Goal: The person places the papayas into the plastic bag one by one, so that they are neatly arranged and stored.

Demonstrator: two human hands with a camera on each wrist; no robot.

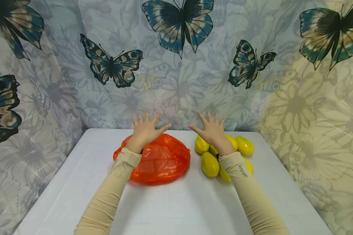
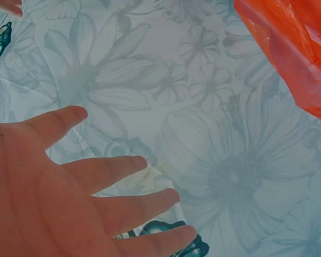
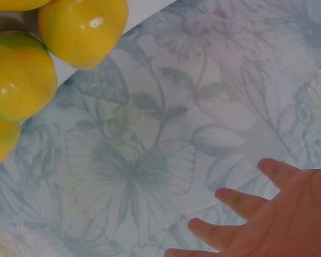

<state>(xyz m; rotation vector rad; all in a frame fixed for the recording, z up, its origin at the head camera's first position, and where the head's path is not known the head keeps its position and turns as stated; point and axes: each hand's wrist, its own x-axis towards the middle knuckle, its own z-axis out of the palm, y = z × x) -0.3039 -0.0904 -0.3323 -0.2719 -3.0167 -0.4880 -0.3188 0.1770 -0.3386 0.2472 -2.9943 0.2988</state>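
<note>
Both hands are held up above the table with fingers spread, and neither holds anything. In the head view my left hand (image 1: 145,131) is over the far left part of a crumpled red plastic bag (image 1: 164,160). My right hand (image 1: 213,132) is above a group of yellow mangoes (image 1: 210,164), and its forearm hides some of them. The left wrist view shows the palm of the left hand (image 2: 48,193), with the red bag (image 2: 305,48) at the upper right. In the right wrist view, several mangoes (image 3: 21,75) show at upper left, apart from the spread right hand (image 3: 278,214).
A white table (image 1: 170,209) carries the bag on the left and the mangoes on the right. Patterned cloth (image 1: 182,98) with flowers and butterflies hangs behind the table and along both sides.
</note>
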